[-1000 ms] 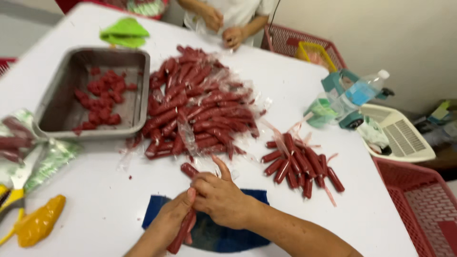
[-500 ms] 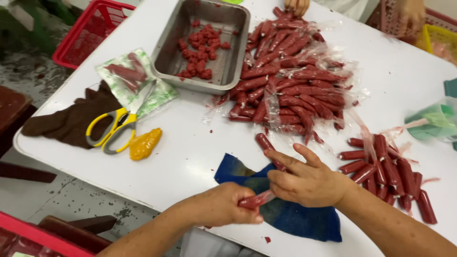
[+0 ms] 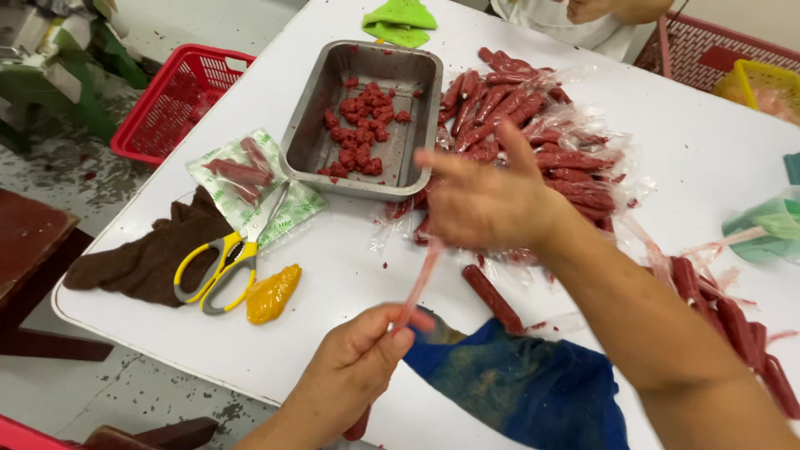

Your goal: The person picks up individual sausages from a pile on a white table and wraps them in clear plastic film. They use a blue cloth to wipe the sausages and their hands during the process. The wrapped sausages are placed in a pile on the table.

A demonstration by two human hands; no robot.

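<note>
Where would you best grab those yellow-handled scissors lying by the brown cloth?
Probably by the yellow loop handles, coming from above on the near side. The scissors lie flat on the white table, loops open and bare, while the blades point up toward the metal tray and lie across a plastic packet.

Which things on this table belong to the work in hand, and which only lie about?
In use: left hand gripping a red sausage; right hand pulling a pale casing strip; sausage pile; steel tray.
Lying about: yellow scissors, brown cloth, red basket.
</note>
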